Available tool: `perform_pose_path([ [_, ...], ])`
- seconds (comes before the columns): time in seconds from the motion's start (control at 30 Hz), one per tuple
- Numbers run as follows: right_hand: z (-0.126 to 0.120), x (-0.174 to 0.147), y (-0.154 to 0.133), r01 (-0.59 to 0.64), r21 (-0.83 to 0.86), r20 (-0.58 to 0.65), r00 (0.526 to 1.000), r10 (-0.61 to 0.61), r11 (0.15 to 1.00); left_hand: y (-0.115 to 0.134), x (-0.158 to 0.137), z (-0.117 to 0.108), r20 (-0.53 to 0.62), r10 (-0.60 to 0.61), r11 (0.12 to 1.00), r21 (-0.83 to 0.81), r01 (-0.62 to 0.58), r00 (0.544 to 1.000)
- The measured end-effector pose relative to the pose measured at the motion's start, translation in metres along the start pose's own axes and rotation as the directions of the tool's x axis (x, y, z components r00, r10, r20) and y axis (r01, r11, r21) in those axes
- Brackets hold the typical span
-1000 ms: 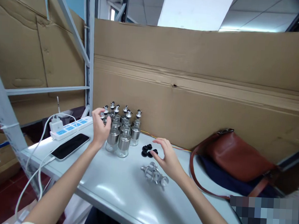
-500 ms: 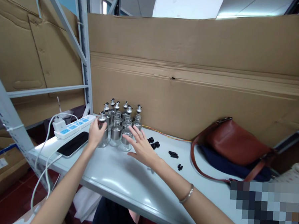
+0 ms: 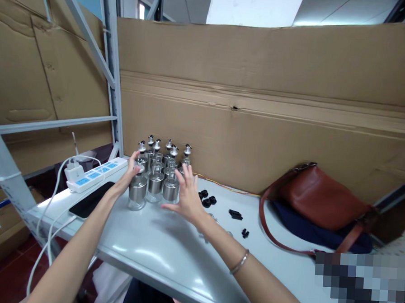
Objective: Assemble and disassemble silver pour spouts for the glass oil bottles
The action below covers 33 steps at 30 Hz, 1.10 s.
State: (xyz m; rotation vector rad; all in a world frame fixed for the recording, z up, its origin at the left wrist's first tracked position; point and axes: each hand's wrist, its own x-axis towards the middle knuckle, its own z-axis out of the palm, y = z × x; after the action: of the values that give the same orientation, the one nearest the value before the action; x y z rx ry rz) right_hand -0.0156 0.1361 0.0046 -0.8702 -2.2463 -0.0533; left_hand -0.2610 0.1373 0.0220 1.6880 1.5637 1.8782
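Observation:
Several clear glass bottles with silver metal bands and silver tops with small black pieces stand upright in a tight group at the back left of the table. Beside the front-left bottle (image 3: 137, 194) is my left hand (image 3: 126, 178), its fingers stretched along the left side of the top; whether they touch the bottle I cannot tell. My right hand (image 3: 187, 197) holds nothing. Its fingers are spread at the group's right side, just in front of a front-row bottle (image 3: 170, 189). Another banded bottle (image 3: 155, 184) stands between these two.
A black phone (image 3: 90, 200) and a white power strip (image 3: 97, 175) with cables lie at left. Round black parts (image 3: 206, 201), black strips (image 3: 235, 214) and small black bits (image 3: 245, 233) are right of my hand. A brown bag (image 3: 322, 198) lies farther right. Cardboard (image 3: 261, 73) stands behind.
My left hand has loosened from the front-left bottle's top, its fingers now straighter. That bottle stands slightly nearer me. My right hand has turned more upright, fingers still spread.

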Motion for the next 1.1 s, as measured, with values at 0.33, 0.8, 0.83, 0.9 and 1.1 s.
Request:
perform_pose_path([
  [0.33, 0.04, 0.019, 0.017, -0.385, 0.567, -0.072, 0.858, 0.509, 0.729, 0.064, -0.063, 0.057, -0.008, 0.086, 0.993, -0.081, -0.086, 0.996],
  [0.8, 0.016, 0.115, 0.112, -0.53, 0.57, -0.002, 0.763, 0.646, 0.628, 0.099, 0.087, 0.111, 0.397, -0.274, 0.744, 0.665, -0.069, 0.876],
  [0.83, 0.018, 0.122, 0.115, -0.525, 0.568, 0.019, 0.779, 0.627, 0.634, 0.095, 0.091, 0.114, 0.4, -0.287, 0.729, 0.681, -0.073, 0.87],
  [0.9, 0.02, 0.133, 0.118, -0.504, 0.564, 0.049, 0.811, 0.583, 0.654, 0.089, 0.096, 0.118, 0.405, -0.289, 0.711, 0.697, -0.089, 0.867],
  [1.1, 0.014, 0.128, 0.117, -0.424, 0.531, -0.049, 0.849, 0.526, 0.734, 0.084, 0.096, 0.111, 0.402, -0.198, 0.723, 0.676, -0.144, 0.894],
])
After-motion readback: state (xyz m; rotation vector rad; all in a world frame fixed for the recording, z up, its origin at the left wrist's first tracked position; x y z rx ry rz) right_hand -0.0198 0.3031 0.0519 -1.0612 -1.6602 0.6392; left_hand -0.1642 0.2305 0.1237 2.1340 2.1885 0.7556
